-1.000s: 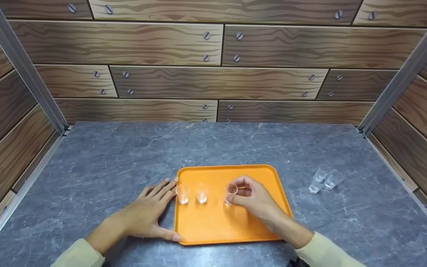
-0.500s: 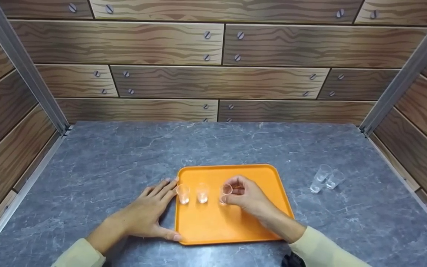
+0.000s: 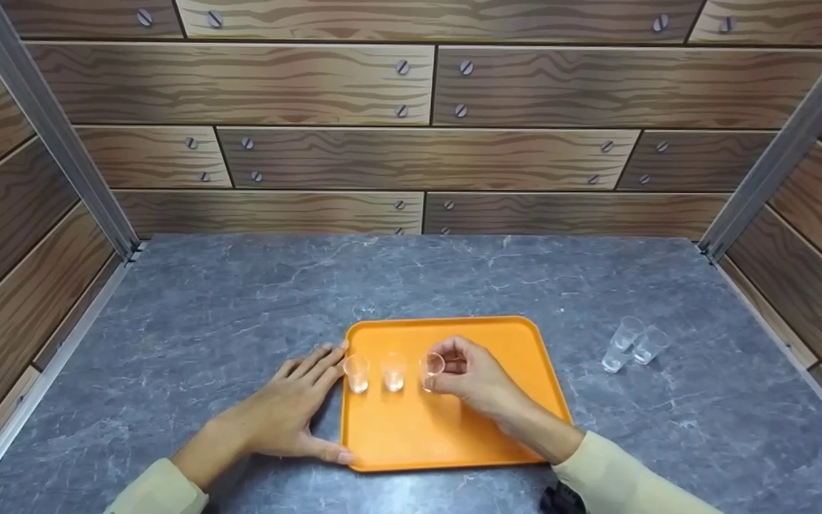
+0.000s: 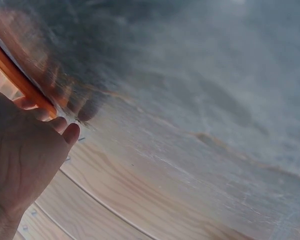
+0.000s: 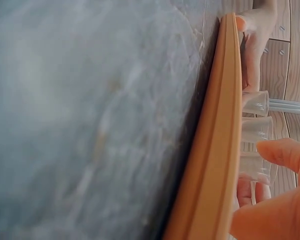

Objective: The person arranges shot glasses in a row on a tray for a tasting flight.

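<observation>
An orange tray (image 3: 447,442) lies on the grey table. My left hand (image 3: 290,410) rests at its left edge, fingers spread and straight, thumb and fingertips touching the rim. On the tray a clear shot glass (image 3: 358,378) stands upright near the left rim, and a second clear shot glass (image 3: 394,375) stands just right of it. My right hand (image 3: 486,382) pinches a third clear shot glass (image 3: 430,373) between thumb and fingers, to the right of those two and in line with them. In the right wrist view this held glass (image 5: 255,166) is upright at the tray; its base is hidden.
Several small clear glasses (image 3: 628,343) stand close together on the table (image 3: 240,285), right of the tray. Wood-patterned walls (image 3: 325,157) and grey metal posts (image 3: 775,157) bound the table at the back and sides.
My right hand has shifted slightly left across the tray with the pinched shot glass, nearer to the two standing ones. The left hand keeps its place at the tray's edge.
</observation>
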Motion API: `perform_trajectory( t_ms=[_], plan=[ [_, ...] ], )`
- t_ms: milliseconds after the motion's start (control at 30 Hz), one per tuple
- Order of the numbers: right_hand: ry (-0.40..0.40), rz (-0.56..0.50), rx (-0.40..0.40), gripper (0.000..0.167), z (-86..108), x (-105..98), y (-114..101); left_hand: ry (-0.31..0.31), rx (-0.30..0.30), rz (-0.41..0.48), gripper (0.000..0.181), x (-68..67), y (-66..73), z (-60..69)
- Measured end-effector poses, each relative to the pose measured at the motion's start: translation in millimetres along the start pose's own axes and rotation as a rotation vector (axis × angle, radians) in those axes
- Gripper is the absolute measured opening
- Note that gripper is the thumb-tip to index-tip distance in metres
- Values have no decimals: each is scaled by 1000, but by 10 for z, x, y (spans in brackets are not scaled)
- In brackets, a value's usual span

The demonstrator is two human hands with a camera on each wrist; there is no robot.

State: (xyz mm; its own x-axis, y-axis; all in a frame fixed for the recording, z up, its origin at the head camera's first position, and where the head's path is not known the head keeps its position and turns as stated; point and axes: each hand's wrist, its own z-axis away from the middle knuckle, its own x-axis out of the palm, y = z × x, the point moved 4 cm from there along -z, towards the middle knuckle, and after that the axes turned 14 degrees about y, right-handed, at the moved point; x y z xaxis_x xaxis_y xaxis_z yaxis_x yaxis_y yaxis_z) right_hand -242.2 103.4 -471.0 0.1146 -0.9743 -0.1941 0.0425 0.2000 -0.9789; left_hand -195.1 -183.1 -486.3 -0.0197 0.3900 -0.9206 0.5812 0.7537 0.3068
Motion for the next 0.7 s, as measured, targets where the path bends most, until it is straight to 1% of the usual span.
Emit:
perform_trajectory(
  t_ms=[233, 367, 500, 700],
  plan=[
    [-1, -14, -7, 39, -14, 11, 3, -13, -14, 5, 130, -3, -2, -2],
    [9, -10, -14, 39, -16, 13, 3, -8, -13, 2, 130, -5, -2, -3],
    [27, 2, -20, 43, -3, 15, 0, 1, -2, 2, 129, -3, 4, -4],
    [47, 24, -39, 54, 33, 18, -16, -2, -12, 29, 128, 0, 5, -2]
  ],
)
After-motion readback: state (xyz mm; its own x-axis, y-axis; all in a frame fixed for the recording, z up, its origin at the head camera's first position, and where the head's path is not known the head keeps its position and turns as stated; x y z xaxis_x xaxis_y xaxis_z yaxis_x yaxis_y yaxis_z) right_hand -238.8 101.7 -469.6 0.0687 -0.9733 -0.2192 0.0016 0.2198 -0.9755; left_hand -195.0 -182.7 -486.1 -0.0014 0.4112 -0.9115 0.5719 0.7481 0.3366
